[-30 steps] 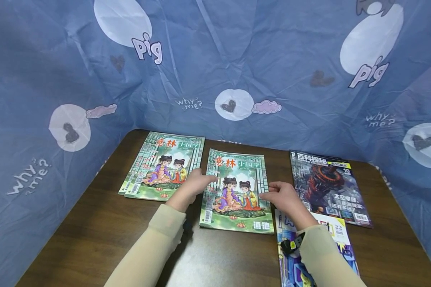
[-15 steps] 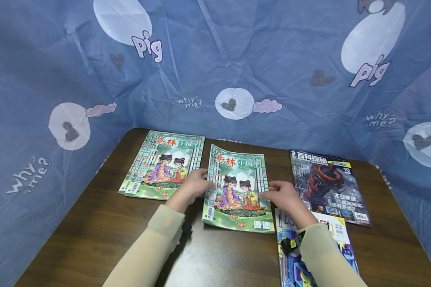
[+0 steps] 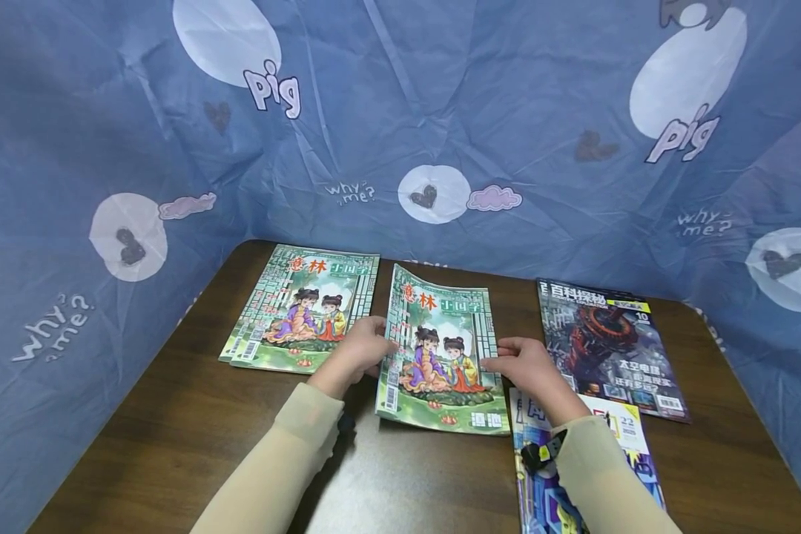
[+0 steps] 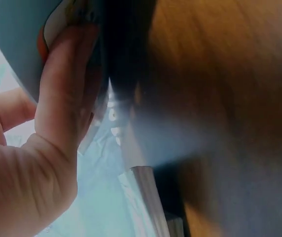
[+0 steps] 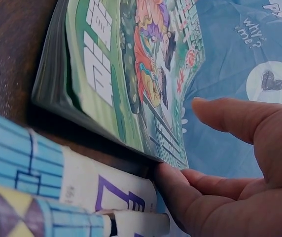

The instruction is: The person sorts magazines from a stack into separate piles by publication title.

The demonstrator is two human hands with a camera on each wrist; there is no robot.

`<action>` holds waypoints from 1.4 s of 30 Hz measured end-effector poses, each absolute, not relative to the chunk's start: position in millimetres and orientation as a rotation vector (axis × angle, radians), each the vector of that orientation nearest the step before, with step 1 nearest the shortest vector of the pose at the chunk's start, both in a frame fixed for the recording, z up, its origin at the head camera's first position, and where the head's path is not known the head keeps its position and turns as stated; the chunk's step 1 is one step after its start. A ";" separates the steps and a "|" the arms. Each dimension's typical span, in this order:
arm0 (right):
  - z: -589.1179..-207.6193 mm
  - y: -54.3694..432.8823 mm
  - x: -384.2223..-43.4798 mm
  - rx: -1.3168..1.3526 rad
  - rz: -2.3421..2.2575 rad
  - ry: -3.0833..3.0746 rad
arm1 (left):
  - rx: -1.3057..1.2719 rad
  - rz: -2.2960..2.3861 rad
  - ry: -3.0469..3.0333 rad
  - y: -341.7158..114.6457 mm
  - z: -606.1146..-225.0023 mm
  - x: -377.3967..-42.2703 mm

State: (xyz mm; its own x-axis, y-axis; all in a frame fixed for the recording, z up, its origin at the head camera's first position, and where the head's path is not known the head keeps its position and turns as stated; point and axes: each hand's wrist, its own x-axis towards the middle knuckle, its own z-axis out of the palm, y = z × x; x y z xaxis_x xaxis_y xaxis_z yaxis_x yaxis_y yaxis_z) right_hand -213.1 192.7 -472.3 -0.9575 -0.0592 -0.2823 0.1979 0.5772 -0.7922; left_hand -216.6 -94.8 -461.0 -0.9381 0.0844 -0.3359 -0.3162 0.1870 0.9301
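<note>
A green magazine (image 3: 440, 348), its cover showing two cartoon children, lies at the middle of the table, its left side raised and bent. My left hand (image 3: 357, 348) pinches that left edge; in the left wrist view the thumb (image 4: 59, 94) lies on the cover and a finger is partly hidden behind it. At the opposite edge is my right hand (image 3: 530, 367). Its fingertips (image 5: 168, 175) touch the magazine's side, while its thumb (image 5: 225, 111) stands apart over the cover in the right wrist view.
Matching green magazines (image 3: 307, 311) overlap at the back left. Dark magazines (image 3: 614, 348) lie at the back right. Colourful blue-and-white magazines (image 3: 541, 489) sit under my right forearm. A blue printed cloth (image 3: 374, 111) stands behind the wooden table (image 3: 173, 445).
The left side of the middle magazine has come up off the table with my left hand, which has slid slightly down its edge. My right hand has stayed in place.
</note>
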 end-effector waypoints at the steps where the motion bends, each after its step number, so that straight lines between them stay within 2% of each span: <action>1: -472.4 192.8 -213.2 0.113 -1.322 2.531 | -0.219 1.813 2.164 -94.7 -460.6 -216.3; 14: -469.4 193.3 -212.2 0.086 -1.323 2.487 | -0.243 1.938 2.120 -98.9 -459.2 -213.1; 31: -464.8 202.8 -213.1 -0.049 -1.748 2.119 | -0.203 2.110 1.854 -119.4 -452.5 -207.5; 42: -465.6 196.2 -209.0 -0.186 -1.893 2.101 | -0.216 2.125 1.800 -131.6 -450.8 -205.9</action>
State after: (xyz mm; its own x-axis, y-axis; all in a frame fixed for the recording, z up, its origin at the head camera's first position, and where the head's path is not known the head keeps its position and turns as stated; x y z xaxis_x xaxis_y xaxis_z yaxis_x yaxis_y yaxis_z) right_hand -209.0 196.2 -465.6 -0.9447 -0.2973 -0.1387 0.1070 0.1204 -0.9869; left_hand -205.9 -131.6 -450.8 -0.9282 0.1629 -0.3345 -0.3567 -0.1342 0.9245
